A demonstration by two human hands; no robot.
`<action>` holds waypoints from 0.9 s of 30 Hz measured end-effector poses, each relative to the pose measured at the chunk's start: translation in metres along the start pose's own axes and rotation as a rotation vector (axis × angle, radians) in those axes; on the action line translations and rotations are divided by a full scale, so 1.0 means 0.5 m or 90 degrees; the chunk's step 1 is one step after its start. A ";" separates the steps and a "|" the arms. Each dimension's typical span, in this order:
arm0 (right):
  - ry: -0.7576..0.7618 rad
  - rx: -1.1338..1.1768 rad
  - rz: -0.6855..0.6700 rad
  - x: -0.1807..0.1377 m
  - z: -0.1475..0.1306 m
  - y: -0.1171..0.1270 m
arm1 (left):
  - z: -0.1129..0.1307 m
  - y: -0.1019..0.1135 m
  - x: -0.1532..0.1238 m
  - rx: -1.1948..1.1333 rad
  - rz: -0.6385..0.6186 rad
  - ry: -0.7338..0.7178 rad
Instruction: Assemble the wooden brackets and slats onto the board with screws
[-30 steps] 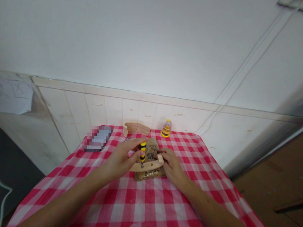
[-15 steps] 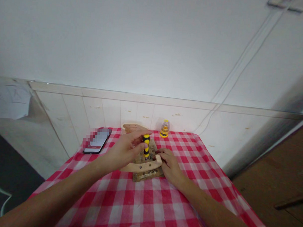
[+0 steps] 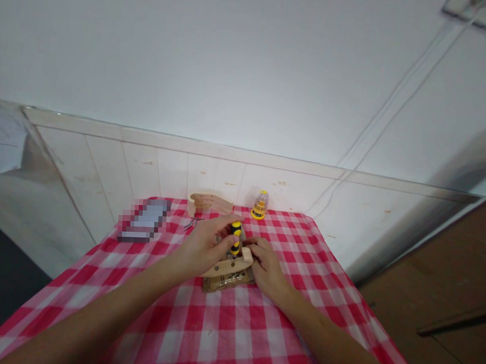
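The left hand [image 3: 201, 245] is clamped on a slim yellow-and-black screwdriver [image 3: 235, 238], held nearly upright, its tip at a dark fitting in a curved, pale wooden piece [image 3: 224, 267]. That wooden piece lies over a brown printed packet [image 3: 225, 283] on a red-and-white checked tablecloth [image 3: 182, 328]. The right hand [image 3: 267, 265] has its fingers bent beside the piece's upturned end; whether they grip it, I cannot tell. Behind stand a second curved, pale wooden piece [image 3: 211, 203] and a clear, tapered case with a yellow base [image 3: 260, 206]
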State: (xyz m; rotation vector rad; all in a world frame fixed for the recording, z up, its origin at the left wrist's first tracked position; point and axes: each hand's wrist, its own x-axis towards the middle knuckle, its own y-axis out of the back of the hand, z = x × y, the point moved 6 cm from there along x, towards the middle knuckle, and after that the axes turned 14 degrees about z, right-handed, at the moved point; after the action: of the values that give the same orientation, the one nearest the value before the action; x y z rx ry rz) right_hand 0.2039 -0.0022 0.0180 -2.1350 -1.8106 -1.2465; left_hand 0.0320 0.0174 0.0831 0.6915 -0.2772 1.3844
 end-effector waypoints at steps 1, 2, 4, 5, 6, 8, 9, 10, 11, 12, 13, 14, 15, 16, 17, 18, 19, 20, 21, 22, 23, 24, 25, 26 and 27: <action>0.002 0.002 -0.002 0.000 -0.001 0.000 | 0.003 0.004 0.001 0.003 0.006 -0.003; 0.001 0.006 -0.005 0.001 -0.001 -0.001 | 0.006 0.007 0.003 0.007 0.008 -0.007; -0.006 0.013 -0.009 0.001 0.000 -0.001 | 0.016 0.012 0.008 0.021 -0.006 -0.015; -0.011 0.014 -0.010 0.000 0.001 0.000 | 0.020 0.012 0.010 0.029 -0.023 -0.018; -0.016 0.015 -0.009 0.000 0.001 0.000 | 0.023 0.011 0.012 0.034 -0.038 -0.018; -0.021 0.013 -0.009 -0.001 0.002 0.001 | 0.027 0.011 0.016 0.035 -0.060 -0.011; -0.021 0.013 -0.009 -0.002 0.001 0.002 | 0.028 0.011 0.017 0.033 -0.066 -0.006; -0.019 0.012 -0.009 -0.002 0.001 0.003 | 0.029 0.011 0.017 0.032 -0.071 -0.002; -0.017 0.011 -0.008 -0.002 0.001 0.004 | 0.030 0.011 0.017 0.031 -0.074 -0.002; -0.015 0.008 -0.009 -0.002 0.000 0.004 | 0.031 0.011 0.016 0.033 -0.075 -0.007; -0.015 0.006 -0.009 -0.002 0.001 0.005 | 0.032 0.011 0.015 0.038 -0.075 -0.014; -0.015 0.006 -0.006 -0.002 0.001 0.006 | 0.034 0.010 0.014 0.044 -0.074 -0.023; -0.017 0.007 -0.003 -0.001 0.002 0.006 | 0.034 0.010 0.013 0.051 -0.072 -0.030; -0.019 0.009 0.000 -0.001 0.002 0.007 | 0.034 0.010 0.013 0.058 -0.069 -0.035; -0.023 0.012 0.003 0.000 0.003 0.008 | 0.034 0.010 0.012 0.065 -0.066 -0.037; -0.025 0.015 0.008 0.001 0.004 0.008 | 0.033 0.009 0.011 0.070 -0.065 -0.036; -0.027 0.017 0.011 0.001 0.003 0.008 | 0.032 0.009 0.011 0.074 -0.062 -0.034; -0.027 0.019 0.011 0.001 0.003 0.008 | 0.031 0.008 0.011 0.075 -0.060 -0.031; -0.027 0.019 0.011 0.002 0.002 0.007 | 0.031 0.008 0.011 0.071 -0.059 -0.027; -0.028 0.019 0.009 0.002 0.002 0.007 | 0.032 0.007 0.011 0.063 -0.062 -0.022; -0.030 0.017 0.007 0.002 0.001 0.007 | 0.033 0.006 0.012 0.051 -0.068 -0.016; -0.033 0.016 0.006 0.002 0.001 0.007 | 0.035 0.005 0.012 0.041 -0.077 -0.011; -0.036 0.014 0.004 0.002 0.000 0.007 | 0.037 0.004 0.013 0.036 -0.090 -0.009; -0.037 0.012 0.004 0.002 0.000 0.007 | 0.040 0.003 0.013 0.037 -0.105 -0.012; -0.036 0.012 0.006 0.002 -0.001 0.008 | 0.042 0.003 0.013 0.044 -0.118 -0.020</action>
State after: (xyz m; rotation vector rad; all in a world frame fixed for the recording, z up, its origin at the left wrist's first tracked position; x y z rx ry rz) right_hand 0.2068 -0.0029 0.0205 -2.1866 -1.8243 -1.1742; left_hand 0.0364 0.0100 0.1036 0.7773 -0.1848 1.2115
